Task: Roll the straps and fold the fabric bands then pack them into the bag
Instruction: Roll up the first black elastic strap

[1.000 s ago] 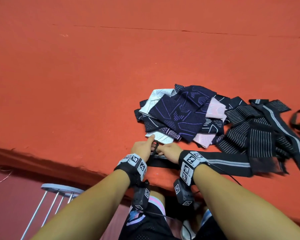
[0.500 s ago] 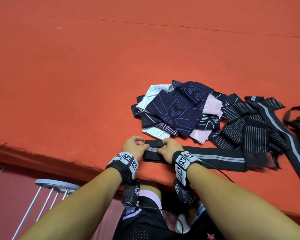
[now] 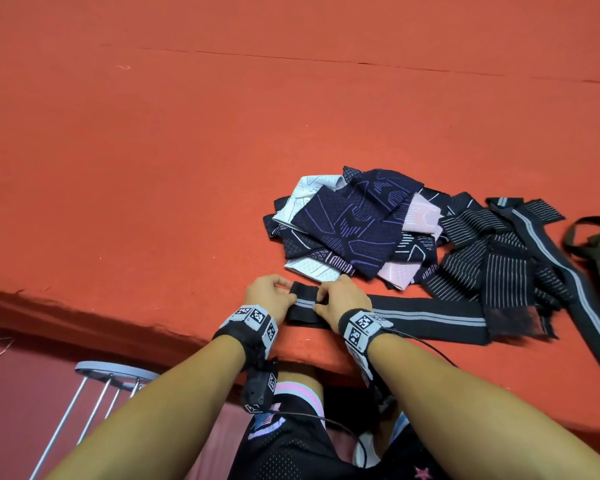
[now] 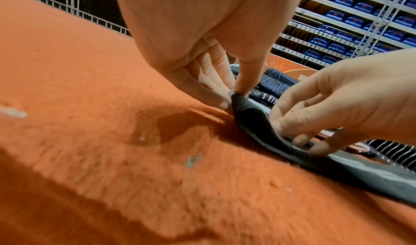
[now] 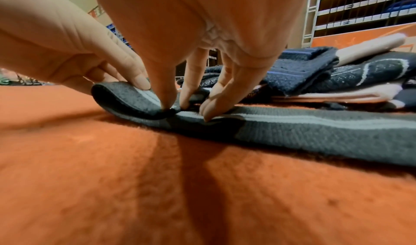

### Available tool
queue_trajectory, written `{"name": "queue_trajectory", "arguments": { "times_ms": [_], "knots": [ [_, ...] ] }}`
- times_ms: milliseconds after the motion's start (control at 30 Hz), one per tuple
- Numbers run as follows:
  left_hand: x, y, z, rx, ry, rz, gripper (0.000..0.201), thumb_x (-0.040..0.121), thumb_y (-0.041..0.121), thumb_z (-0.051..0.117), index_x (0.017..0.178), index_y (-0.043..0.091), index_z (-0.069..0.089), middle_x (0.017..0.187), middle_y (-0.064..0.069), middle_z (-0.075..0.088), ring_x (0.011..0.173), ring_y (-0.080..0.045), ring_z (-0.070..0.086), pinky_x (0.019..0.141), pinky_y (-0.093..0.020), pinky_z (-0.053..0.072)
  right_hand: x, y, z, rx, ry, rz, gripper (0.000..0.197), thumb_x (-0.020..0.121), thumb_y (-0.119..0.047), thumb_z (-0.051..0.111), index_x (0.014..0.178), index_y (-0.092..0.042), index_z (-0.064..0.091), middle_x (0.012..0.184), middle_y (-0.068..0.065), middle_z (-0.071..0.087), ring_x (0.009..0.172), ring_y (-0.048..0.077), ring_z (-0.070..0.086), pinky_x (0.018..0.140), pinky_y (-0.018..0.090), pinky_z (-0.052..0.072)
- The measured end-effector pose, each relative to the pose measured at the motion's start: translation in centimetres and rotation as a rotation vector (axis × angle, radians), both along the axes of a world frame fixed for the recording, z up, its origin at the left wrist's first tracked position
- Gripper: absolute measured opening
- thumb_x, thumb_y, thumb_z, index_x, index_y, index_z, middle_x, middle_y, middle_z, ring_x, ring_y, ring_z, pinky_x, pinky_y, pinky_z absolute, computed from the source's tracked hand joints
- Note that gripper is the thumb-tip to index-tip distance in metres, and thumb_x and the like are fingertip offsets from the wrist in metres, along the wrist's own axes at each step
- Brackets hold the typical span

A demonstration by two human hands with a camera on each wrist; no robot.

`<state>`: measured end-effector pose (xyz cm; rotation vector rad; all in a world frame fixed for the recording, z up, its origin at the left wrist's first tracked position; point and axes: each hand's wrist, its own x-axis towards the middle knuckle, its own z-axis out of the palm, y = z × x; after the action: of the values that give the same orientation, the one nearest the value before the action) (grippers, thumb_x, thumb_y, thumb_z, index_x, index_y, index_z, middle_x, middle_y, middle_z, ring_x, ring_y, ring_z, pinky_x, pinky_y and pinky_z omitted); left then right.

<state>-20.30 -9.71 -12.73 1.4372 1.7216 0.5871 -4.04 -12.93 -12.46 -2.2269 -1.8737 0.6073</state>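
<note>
the black strap (image 3: 426, 318) with the grey stripe lies flat near the front edge of the orange worktop (image 3: 153, 168), long axis running left to right. its left end is curled over into a loop. both hands are on that end: left hand (image 3: 269, 296) pinches the fold, right hand (image 3: 343, 299) presses curled fingertips (image 5: 207, 113) onto it. the pile of fabric bands (image 3: 354, 226) sits just behind.
</note>
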Motion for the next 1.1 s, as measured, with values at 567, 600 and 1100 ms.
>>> {"name": "queue_trajectory", "arguments": {
  "times_ms": [567,600,1100],
  "knots": [
    [1.5,-0.3,1.5,0.064,-0.002,-0.026,0.008,0.072,0.021,0.079,0.076,0.026,0.073,0.065,0.009,0.072,0.072,-0.009,0.071,0.069,-0.026,0.057,-1.3,1.6,1.4,-0.234,0.464,-0.018,0.032,0.102,-0.028,0.043,0.100,-0.008,0.069,0.108,0.020,0.070,0.102,0.035,0.064,0.080,0.035,0.049],
    [1.9,-0.4,1.6,0.056,0.010,-0.042,0.008,0.072,0.019,0.076,0.077,0.025,0.074,0.066,0.010,0.072,0.072,-0.009,0.071,0.070,-0.027,0.058,-0.8,1.6,1.5,-0.210,0.441,-0.032,0.035,0.100,-0.036,0.046,0.085,-0.013,0.068,0.096,0.016,0.073,0.092,0.033,0.066,0.079,0.037,0.051],
    [1.3,0.0,-0.1,0.096,0.183,-0.241,0.024,0.077,0.017,0.073,0.091,0.036,0.070,0.094,0.008,0.069,0.085,-0.012,0.066,0.084,-0.029,0.053,1.1,1.8,-0.8,-0.047,0.268,-0.178,0.013,0.084,-0.035,0.072,0.083,-0.032,0.059,0.069,-0.011,0.066,0.081,0.013,0.066,0.082,0.031,0.054]
  ]
}}
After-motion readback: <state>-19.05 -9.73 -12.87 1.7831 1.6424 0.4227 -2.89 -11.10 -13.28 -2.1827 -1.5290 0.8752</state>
